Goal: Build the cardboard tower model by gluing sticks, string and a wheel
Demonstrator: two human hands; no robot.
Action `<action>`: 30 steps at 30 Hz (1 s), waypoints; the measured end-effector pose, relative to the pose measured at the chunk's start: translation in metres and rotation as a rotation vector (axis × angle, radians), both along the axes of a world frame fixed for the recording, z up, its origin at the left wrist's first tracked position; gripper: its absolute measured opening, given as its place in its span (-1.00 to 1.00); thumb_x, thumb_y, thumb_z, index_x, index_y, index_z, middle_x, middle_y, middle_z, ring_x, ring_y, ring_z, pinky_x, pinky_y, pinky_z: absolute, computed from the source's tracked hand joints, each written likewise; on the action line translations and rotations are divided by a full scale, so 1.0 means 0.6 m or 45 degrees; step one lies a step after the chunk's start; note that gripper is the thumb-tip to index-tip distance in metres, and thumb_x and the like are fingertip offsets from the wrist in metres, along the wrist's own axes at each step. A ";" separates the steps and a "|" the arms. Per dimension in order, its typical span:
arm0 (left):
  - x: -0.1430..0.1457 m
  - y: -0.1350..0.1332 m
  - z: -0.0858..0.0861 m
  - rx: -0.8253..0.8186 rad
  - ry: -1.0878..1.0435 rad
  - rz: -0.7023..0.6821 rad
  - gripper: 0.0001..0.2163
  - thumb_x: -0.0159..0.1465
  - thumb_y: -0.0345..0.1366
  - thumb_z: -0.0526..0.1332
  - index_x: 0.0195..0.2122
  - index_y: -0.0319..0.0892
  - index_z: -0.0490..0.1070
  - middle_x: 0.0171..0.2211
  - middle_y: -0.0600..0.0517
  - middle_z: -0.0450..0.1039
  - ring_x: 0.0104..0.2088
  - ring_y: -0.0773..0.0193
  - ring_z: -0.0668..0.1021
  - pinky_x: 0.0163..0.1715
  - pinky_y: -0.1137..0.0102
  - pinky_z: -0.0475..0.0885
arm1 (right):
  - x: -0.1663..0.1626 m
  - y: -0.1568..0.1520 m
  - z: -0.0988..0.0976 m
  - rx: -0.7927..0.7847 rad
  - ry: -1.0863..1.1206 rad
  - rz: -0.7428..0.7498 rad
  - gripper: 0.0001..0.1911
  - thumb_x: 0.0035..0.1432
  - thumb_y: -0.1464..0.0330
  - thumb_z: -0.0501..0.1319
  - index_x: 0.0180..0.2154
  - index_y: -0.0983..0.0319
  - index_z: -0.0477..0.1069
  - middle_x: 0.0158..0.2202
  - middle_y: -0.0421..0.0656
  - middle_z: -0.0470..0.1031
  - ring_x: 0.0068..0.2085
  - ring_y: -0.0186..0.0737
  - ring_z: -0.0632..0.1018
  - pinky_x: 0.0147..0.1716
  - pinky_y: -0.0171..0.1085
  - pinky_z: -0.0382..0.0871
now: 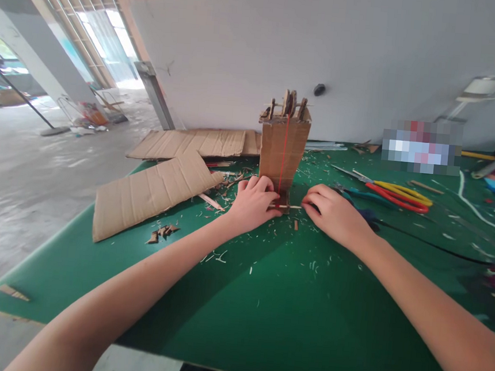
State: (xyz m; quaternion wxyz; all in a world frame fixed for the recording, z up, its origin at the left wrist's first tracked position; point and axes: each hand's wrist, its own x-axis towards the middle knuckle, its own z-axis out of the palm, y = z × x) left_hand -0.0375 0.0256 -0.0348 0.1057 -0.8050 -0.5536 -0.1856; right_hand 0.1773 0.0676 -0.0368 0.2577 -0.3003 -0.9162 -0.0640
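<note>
A tall cardboard tower [276,153] stands upright, with cardboard discs [289,104] on a stick at its top. Down its front runs a red string [284,145] to a thin wooden stick [295,207] lying crosswise at the small cardboard base. My left hand [252,206] is closed at the base, thumb and forefinger around the left end of the stick. At the opposite end, my right hand [334,213] has its fingertips pinched together on the stick's tip; the exact contact is partly hidden.
Flat cardboard pieces [151,197] lie left of the tower. Scissors with red and yellow handles [402,196] rest to the right, near a black cable [433,242]. Shavings and scraps [163,233] litter the green table [258,307]. A white wall [241,58] rises behind.
</note>
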 end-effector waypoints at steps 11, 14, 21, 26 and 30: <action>0.010 0.005 0.001 -0.128 -0.109 0.036 -0.85 0.23 -0.19 0.21 -0.41 -0.10 0.50 -0.18 0.06 0.38 -0.11 0.13 0.30 -0.21 0.19 0.16 | 0.000 0.000 -0.002 0.021 -0.026 0.017 -0.75 0.28 0.41 0.01 -0.29 0.31 0.44 -0.21 -0.01 0.41 -0.15 -0.13 0.46 -0.13 -0.14 0.40; 0.008 0.008 0.008 -0.177 -0.149 0.025 -0.88 0.20 -0.21 0.24 -0.43 -0.07 0.50 -0.19 0.10 0.41 -0.13 0.14 0.31 -0.24 0.21 0.16 | -0.001 -0.002 -0.001 0.024 -0.035 0.001 -0.75 0.28 0.40 0.01 -0.29 0.31 0.45 -0.20 -0.01 0.42 -0.15 -0.12 0.46 -0.15 -0.15 0.41; 0.010 0.010 0.021 -0.252 -0.154 0.026 -0.88 0.18 -0.23 0.24 -0.48 -0.09 0.48 -0.22 0.14 0.47 -0.13 0.14 0.34 -0.27 0.23 0.15 | -0.003 -0.005 0.003 0.033 -0.043 0.006 -0.74 0.28 0.40 0.00 -0.29 0.33 0.45 -0.20 0.01 0.42 -0.16 -0.10 0.46 -0.15 -0.13 0.41; 0.016 0.008 0.022 -0.296 -0.133 0.037 -0.87 0.22 -0.26 0.20 -0.46 -0.11 0.45 -0.24 0.15 0.50 -0.13 0.15 0.38 -0.26 0.24 0.15 | -0.001 0.000 0.001 -0.007 -0.038 0.010 -0.73 0.28 0.39 -0.01 -0.27 0.32 0.45 -0.20 0.01 0.41 -0.14 -0.10 0.46 -0.18 -0.13 0.42; 0.017 0.006 0.017 -0.270 -0.089 0.001 -0.84 0.27 -0.26 0.15 -0.43 -0.12 0.44 -0.23 0.12 0.52 -0.15 0.15 0.39 -0.28 0.25 0.14 | -0.003 0.003 0.002 0.012 -0.018 0.010 -0.72 0.28 0.39 -0.02 -0.28 0.28 0.45 -0.19 0.01 0.42 -0.13 -0.09 0.45 -0.16 -0.11 0.41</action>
